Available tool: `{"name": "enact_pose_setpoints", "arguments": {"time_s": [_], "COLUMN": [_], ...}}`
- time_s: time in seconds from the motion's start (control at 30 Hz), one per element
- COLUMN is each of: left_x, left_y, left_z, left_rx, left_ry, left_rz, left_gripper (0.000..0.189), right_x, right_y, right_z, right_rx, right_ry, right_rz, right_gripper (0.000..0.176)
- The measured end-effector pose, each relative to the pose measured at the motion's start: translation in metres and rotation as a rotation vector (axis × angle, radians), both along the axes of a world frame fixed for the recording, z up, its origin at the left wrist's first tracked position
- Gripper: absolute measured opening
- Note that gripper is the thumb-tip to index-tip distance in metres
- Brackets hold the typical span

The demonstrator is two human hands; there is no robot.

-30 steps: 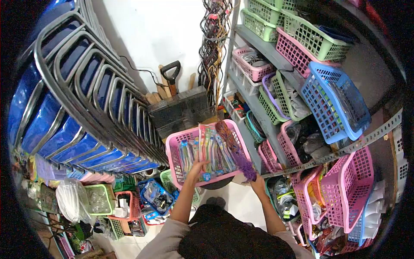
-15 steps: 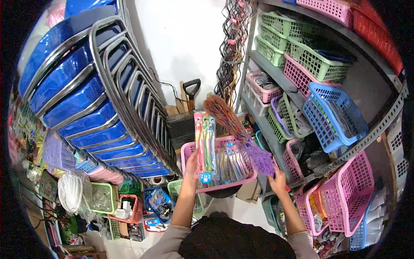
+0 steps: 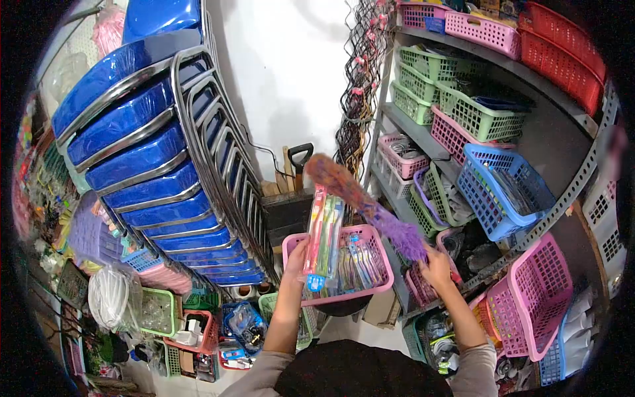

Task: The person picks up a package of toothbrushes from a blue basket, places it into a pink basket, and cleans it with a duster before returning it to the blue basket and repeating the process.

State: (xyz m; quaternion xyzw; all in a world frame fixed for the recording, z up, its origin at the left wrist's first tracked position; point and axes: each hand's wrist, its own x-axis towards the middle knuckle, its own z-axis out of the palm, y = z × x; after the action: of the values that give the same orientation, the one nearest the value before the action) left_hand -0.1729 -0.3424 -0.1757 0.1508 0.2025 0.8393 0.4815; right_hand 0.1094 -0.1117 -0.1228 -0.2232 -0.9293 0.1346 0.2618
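Observation:
My left hand [image 3: 295, 264] grips the edge of several packaged toothbrushes [image 3: 322, 241], pink, green and blue, held upright over the left side of a pink basket [image 3: 347, 296]. Inside that basket lie more toothbrush packs [image 3: 360, 264]. In my right hand [image 3: 435, 268] is the purple end of a fluffy duster [image 3: 367, 205]; its orange-brown end points up and left, just above the packs in my left hand. The duster is slightly blurred.
Stacked blue chairs [image 3: 142, 152] with metal frames stand at the left. A grey shelf [image 3: 423, 129] with green, pink and blue baskets is at the right. Filled baskets [image 3: 198, 331] sit on the floor at lower left. A black-handled tool [image 3: 299, 159] leans at the wall.
The duster has swung slightly, its purple end moving right with my right hand. The toothbrush packs in my left hand now tilt more to the right. The whole view has shifted a little.

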Motion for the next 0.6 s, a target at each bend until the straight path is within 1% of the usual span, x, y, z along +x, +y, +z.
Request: {"name": "enact_pose_setpoints", "arguments": {"time_s": [0.03, 0.07, 0.1, 0.13, 0.17, 0.2, 0.23, 0.3, 0.33, 0.37, 0.43, 0.5, 0.57, 0.6], "left_x": [-0.004, -0.012, -0.046, -0.047, -0.046, -0.042, -0.033, -0.017, -0.023, 0.001, 0.001, 0.001, 0.002, 0.001], "left_y": [0.002, 0.006, 0.023, 0.020, 0.015, 0.011, 0.011, 0.015, 0.016, 0.005, 0.008, 0.007, 0.007, 0.008], "left_z": [-0.005, -0.014, -0.088, -0.081, -0.066, -0.052, -0.039, -0.024, -0.043, 0.009, 0.006, 0.003, 0.004, 0.005], "left_rx": [-0.023, -0.046, -0.027, -0.024, -0.025, -0.028, -0.028, 0.000, -0.106, -0.056, -0.037, -0.025, -0.014, 0.004], "left_ry": [-0.040, -0.080, -0.015, -0.014, 0.006, 0.027, 0.029, -0.229, -0.068, -0.061, -0.046, -0.058, -0.071, -0.038], "left_rz": [0.035, 0.072, 0.355, 0.359, 0.217, 0.073, 0.071, 0.152, 0.255, 0.041, -0.016, 0.004, 0.020, 0.016], "left_gripper": [0.025, 0.025, 0.027, 0.027, 0.026, 0.025, 0.025, 0.028, 0.032, 0.031, 0.031, 0.032, 0.033, 0.034], "right_x": [0.001, 0.005, 0.007, 0.009, 0.011, 0.012, 0.010, 0.005, 0.003, -0.001, -0.005, -0.002, 0.002, 0.003], "right_y": [-0.002, 0.005, 0.004, 0.002, 0.001, 0.003, 0.010, 0.024, 0.021, 0.018, 0.014, 0.016, 0.016, 0.014], "right_z": [0.004, -0.003, -0.001, 0.004, 0.006, 0.002, -0.004, -0.012, -0.002, 0.005, 0.015, 0.015, 0.020, 0.022], "right_rx": [0.063, 0.140, 0.143, 0.187, 0.228, 0.282, 0.282, 0.221, 0.193, 0.194, 0.046, 0.060, 0.269, 0.265], "right_ry": [-0.011, -0.003, -0.001, -0.128, -0.256, -0.266, -0.264, -0.097, -0.004, -0.003, -0.074, -0.083, -0.170, -0.292], "right_rz": [0.020, 0.168, 0.171, 0.307, 0.441, 0.453, 0.451, 0.346, 0.271, 0.272, -0.051, -0.018, 0.387, 0.436], "right_gripper": [0.050, 0.055, 0.055, 0.051, 0.047, 0.047, 0.047, 0.052, 0.050, 0.050, 0.049, 0.049, 0.047, 0.045]}}
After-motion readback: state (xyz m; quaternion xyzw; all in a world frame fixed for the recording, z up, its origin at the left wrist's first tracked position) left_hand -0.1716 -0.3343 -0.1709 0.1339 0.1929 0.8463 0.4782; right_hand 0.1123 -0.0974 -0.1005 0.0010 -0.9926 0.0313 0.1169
